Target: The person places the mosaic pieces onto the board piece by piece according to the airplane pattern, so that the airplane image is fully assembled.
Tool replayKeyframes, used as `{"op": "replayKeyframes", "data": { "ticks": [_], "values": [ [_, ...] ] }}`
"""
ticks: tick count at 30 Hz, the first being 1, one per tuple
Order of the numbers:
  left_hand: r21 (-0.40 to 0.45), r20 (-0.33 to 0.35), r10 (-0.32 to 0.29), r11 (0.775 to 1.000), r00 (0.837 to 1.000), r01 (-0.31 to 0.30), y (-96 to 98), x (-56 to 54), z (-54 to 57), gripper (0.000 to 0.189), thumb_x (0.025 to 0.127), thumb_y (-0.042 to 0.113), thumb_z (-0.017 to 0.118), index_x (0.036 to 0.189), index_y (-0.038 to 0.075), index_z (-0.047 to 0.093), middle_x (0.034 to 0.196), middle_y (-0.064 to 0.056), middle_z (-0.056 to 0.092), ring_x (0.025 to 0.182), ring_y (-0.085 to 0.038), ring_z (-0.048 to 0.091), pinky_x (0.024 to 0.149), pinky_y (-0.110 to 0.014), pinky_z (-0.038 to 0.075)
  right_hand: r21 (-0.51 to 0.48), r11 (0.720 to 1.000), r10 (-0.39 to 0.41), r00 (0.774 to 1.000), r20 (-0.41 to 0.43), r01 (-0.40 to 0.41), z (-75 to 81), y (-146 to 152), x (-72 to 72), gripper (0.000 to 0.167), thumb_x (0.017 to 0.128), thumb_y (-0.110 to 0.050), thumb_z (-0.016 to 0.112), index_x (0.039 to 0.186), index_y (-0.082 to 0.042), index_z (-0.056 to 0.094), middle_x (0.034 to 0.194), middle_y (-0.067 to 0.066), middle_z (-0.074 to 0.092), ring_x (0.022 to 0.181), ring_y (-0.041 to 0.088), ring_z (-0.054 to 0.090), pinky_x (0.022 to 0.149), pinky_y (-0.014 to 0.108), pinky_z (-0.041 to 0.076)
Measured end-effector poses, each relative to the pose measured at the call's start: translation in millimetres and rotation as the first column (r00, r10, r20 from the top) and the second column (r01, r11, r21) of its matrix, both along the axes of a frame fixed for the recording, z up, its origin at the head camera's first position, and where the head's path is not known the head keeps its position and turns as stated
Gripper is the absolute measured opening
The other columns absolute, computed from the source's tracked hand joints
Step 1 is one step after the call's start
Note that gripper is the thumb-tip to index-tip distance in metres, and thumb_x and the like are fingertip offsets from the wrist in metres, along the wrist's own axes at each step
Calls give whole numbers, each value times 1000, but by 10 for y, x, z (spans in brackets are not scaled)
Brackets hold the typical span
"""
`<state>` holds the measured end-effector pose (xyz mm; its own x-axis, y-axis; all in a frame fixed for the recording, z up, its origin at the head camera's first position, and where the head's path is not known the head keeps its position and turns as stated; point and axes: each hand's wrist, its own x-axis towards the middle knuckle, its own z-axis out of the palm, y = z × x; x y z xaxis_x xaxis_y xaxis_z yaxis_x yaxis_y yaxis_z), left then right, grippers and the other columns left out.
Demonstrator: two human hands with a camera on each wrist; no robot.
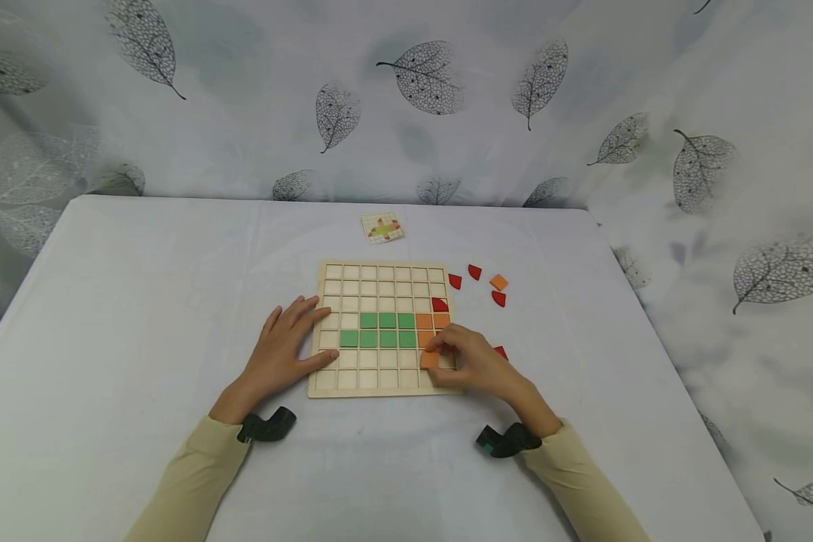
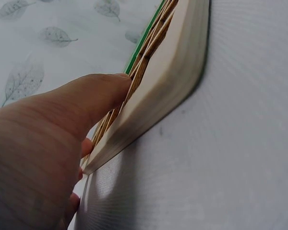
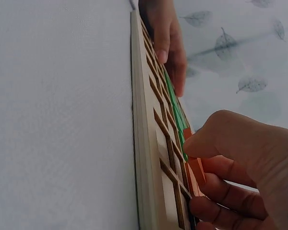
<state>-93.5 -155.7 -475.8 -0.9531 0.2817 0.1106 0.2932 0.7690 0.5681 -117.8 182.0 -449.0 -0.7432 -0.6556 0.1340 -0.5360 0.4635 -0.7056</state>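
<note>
A square wooden grid board [image 1: 379,379] lies on the table. Green square tiles [image 1: 388,339] fill part of its middle rows, with orange square tiles [image 1: 424,321] beside them on the right. My right hand [image 1: 470,361] pinches an orange tile [image 1: 430,360] between thumb and fingers, over the lower right cells. In the right wrist view that orange tile [image 3: 197,170] shows tilted between thumb and fingers. With fingers spread, my left hand [image 1: 281,346] rests on the board's left edge. Its thumb [image 2: 98,93] touches the grid in the left wrist view.
Right of the board lie several red quarter-round pieces [image 1: 474,272] and a loose orange tile [image 1: 498,282]. A red piece [image 1: 439,305] sits in a right-hand cell. Behind the board is a small pattern card [image 1: 382,227]. White cloth [image 1: 176,301] covers the table.
</note>
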Motion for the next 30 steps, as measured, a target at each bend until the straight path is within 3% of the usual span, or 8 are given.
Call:
{"op": "replayKeyframes", "data": {
  "ticks": [9,21,30],
  "values": [
    [3,0,1,1000,1000,-1,-2,-1,-13,73,84,44,72,144,10,47,155,-13,33,147,-33,19,119,-53,6,6,999,41,999,6,-41,-8,-132,0,23,79,-10,75,101,-9,67,94,-2,62,86,14,55,75,25,50],
    [4,3,5,1000,1000,-5,2,4,-7,73,84,43,72,144,9,46,155,-13,33,147,-33,19,119,-52,6,109,994,33,999,-27,-30,-14,-363,-22,23,83,-17,73,105,-13,68,100,-5,61,88,9,53,78,24,49],
    [-6,9,8,1000,1000,-8,7,1,3,73,85,43,72,144,9,46,155,-13,33,147,-33,19,119,-53,6,135,989,55,998,-24,-51,-9,-505,-42,22,86,-19,72,108,-16,71,99,-5,61,80,10,50,66,21,44]
  ]
}}
